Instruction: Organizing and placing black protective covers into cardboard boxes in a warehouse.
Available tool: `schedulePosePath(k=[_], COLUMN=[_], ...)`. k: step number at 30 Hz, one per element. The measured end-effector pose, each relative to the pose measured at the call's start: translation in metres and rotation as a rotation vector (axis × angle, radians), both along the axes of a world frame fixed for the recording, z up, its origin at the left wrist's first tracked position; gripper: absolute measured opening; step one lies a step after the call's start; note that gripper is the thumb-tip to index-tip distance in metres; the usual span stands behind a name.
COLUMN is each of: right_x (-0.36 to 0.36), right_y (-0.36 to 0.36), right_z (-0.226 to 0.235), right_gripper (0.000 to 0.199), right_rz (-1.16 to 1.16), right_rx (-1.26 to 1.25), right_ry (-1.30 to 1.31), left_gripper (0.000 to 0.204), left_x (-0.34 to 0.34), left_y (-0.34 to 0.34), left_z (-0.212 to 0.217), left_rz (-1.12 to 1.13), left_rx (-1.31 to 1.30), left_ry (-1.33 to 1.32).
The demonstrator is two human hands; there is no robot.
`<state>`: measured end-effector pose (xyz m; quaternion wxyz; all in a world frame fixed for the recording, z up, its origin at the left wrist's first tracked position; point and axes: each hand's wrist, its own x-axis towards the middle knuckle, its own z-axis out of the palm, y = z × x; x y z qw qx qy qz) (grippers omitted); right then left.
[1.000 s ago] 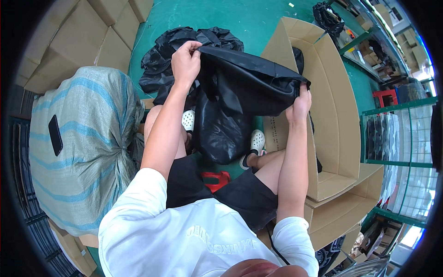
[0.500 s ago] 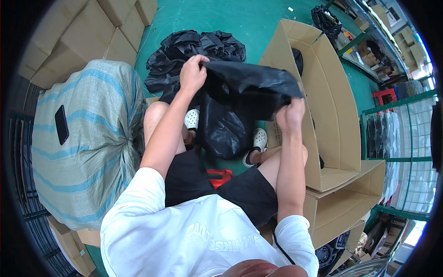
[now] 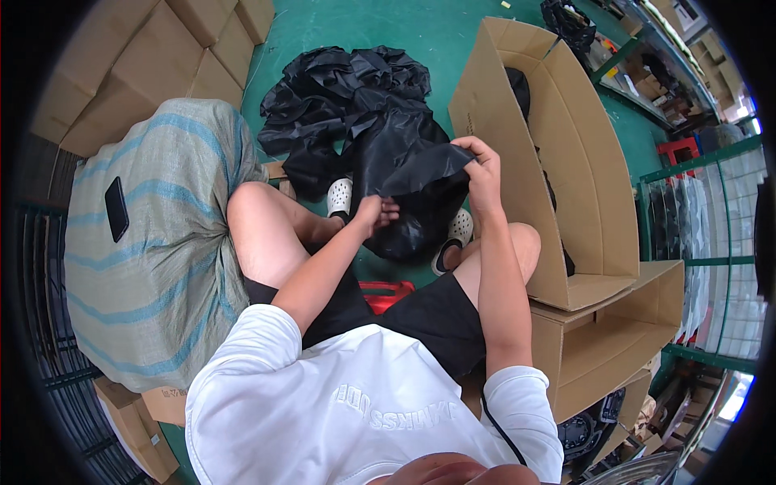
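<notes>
A black plastic bag [image 3: 408, 182] hangs between my knees, above my white clogs. My right hand [image 3: 482, 166] grips its upper edge close to the open cardboard box [image 3: 558, 162]. My left hand [image 3: 376, 212] pinches the bag lower down at its left side. More black bags [image 3: 339, 97] lie in a crumpled pile on the green floor just beyond.
A large striped woven sack [image 3: 149, 242] with a black phone [image 3: 116, 208] on it stands at my left. Cardboard cartons [image 3: 137, 73] are stacked at the far left. More open boxes [image 3: 614, 339] sit at my right, beside green wire racks [image 3: 719, 250].
The bag was held stretched wide and high between both hands. Now both hands have come down and closer together; my left hand has moved from the top edge to lower on the bag.
</notes>
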<state>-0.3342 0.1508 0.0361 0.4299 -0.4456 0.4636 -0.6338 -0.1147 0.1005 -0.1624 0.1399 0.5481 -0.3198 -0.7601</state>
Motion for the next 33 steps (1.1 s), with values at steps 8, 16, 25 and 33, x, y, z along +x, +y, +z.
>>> schedulePosePath(k=[8,16,25,33], right_x=[-0.031,0.026,0.036,0.019], right_y=[-0.003,-0.012,0.023,0.018], right_z=[0.002,-0.018,-0.012,-0.005], right_gripper=[0.035,0.038,0.009,0.009], right_rz=[-0.025,0.453,1.148,1.131], right_rx=[-0.176,-0.403,-0.276,-0.295], right_ry=[0.345,0.558,-0.561,-0.639], left_gripper=[0.013,0.010,0.041,0.041], left_x=[0.008,0.041,0.007,0.001], left_y=[-0.027,-0.050,-0.023,0.013], left_z=[0.045,0.116,0.117,0.143], left_rz=[0.531,-0.240,-0.772,-0.976], left_rx=[-0.891,-0.982,-0.537,-0.512], left_ry=[0.000,0.178,0.275,0.356])
